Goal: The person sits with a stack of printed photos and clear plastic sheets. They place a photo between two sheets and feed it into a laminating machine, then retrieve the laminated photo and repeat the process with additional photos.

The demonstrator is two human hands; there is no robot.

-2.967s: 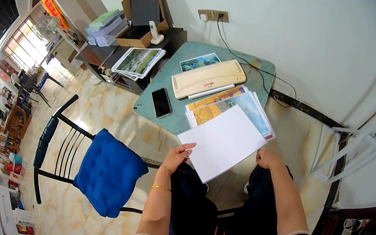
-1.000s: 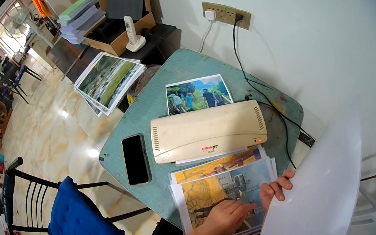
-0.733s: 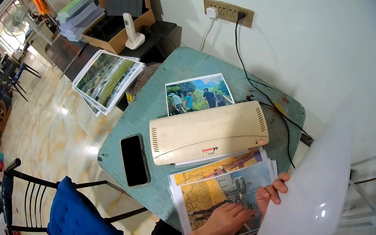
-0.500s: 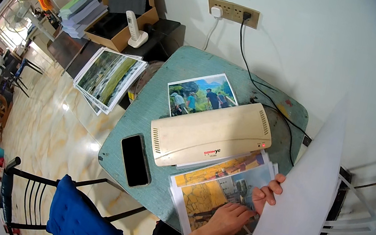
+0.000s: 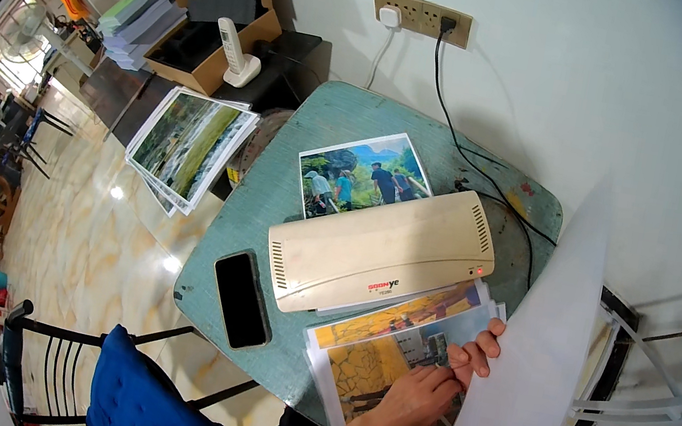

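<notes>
My right hand grips the left edge of a large white sheet, which stands tilted up and hides most of that hand and forearm. My left hand, with a gold bangle on its wrist, rests over a stack of colour photos. Its fingers are bent and drawn together close to the right hand's fingertips; what they pinch, if anything, is hidden. Just beyond the stack lies a cream laminator with a small red light lit. A glossy photo of people outdoors lies at its far side.
The green table also bears a black phone. A black cord runs from the wall socket to the table's right side. More photos lie on a dark surface at left, near a white cordless handset. A blue-cushioned chair stands lower left.
The white sheet has shifted slightly left along with my right hand's fingers. My left hand stays over the photo stack. The whole view has moved a little.
</notes>
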